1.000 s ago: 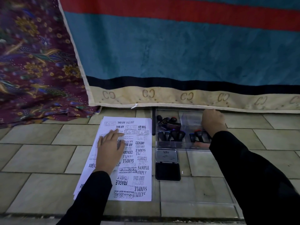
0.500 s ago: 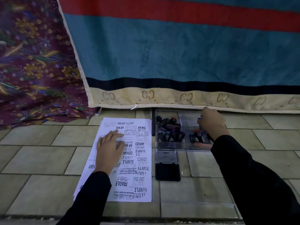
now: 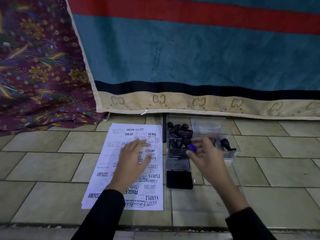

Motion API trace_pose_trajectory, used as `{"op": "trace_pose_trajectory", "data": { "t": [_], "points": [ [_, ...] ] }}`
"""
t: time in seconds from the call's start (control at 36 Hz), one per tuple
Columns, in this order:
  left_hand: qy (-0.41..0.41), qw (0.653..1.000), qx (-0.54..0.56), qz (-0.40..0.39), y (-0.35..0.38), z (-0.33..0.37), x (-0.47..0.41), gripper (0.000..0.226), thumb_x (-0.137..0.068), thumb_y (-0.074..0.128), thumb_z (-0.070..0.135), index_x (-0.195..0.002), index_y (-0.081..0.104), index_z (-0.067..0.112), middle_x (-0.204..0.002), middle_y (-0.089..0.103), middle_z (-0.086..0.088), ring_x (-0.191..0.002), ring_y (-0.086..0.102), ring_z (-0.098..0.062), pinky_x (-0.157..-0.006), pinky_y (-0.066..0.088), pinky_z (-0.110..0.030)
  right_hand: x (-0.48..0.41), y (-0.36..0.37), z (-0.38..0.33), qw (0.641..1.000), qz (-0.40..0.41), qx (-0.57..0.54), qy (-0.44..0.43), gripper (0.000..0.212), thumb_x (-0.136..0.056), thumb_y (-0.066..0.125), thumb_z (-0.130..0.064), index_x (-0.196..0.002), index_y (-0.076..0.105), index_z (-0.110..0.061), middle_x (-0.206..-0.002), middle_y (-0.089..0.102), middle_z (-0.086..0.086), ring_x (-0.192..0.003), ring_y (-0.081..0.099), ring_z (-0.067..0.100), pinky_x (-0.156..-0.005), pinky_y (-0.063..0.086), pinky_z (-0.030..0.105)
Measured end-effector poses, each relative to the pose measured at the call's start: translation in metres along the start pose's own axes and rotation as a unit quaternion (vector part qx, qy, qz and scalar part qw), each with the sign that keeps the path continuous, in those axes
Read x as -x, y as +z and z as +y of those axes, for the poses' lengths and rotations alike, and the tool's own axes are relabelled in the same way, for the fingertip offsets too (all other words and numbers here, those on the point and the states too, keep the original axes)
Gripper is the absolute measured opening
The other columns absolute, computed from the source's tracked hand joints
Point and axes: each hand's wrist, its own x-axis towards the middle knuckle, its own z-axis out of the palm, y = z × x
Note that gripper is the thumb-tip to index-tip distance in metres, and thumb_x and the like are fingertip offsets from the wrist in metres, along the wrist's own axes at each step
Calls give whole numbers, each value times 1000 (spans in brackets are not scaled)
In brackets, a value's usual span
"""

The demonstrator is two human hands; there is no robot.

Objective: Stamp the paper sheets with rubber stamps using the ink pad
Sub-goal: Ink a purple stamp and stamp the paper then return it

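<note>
A stack of white paper sheets (image 3: 110, 170), crowded with black stamp marks, lies on the tiled floor. My left hand (image 3: 131, 161) rests flat on it, fingers spread. To the right an open black ink pad (image 3: 179, 179) lies with its lid (image 3: 178, 164) folded back. Behind the pad stands a clear plastic box (image 3: 232, 153) holding several dark-handled stamps (image 3: 178, 142). My right hand (image 3: 206, 158) hovers over the box's front edge, above the ink pad lid. It pinches a stamp with a blue-purple knob (image 3: 192, 147).
A teal, red and black blanket (image 3: 190, 58) hangs down to the floor right behind the box. A purple floral cloth (image 3: 38, 70) is heaped at the left. A step edge (image 3: 155, 227) runs across the floor near me.
My right hand has pulled back from the box's far right compartment toward me and leftward, now holding a blue-knobbed stamp. The left hand stays on the paper.
</note>
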Motion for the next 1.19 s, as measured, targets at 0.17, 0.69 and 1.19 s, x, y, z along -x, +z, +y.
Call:
{"op": "trace_pose_trajectory", "data": {
  "t": [0.17,0.69,1.19],
  "points": [
    [84,989,-68,-100,22,31,31,71,-74,47,77,-132,43,37,-140,29,26,-136,12,6,-115,0,-28,36,19,12,997,-5,44,-64,24,-76,75,-15,-92,60,-24,-76,64,-12,-69,59,5,-61,49,16],
    [81,990,-76,-89,40,28,43,76,-70,48,80,-129,48,33,-143,35,18,-137,23,0,-117,8,-37,53,24,16,981,-47,112,-154,25,-76,72,-7,-97,63,-18,-88,53,-16,-72,53,-1,-69,42,7],
    [-135,989,38,44,-17,-24,-2,36,-92,56,36,-125,51,25,-129,49,4,-120,49,-21,-102,41,-43,-42,48,-24,988,-21,60,-142,21,-82,68,-9,-102,64,-12,-92,60,3,-72,61,14,-73,54,29]
  ]
}}
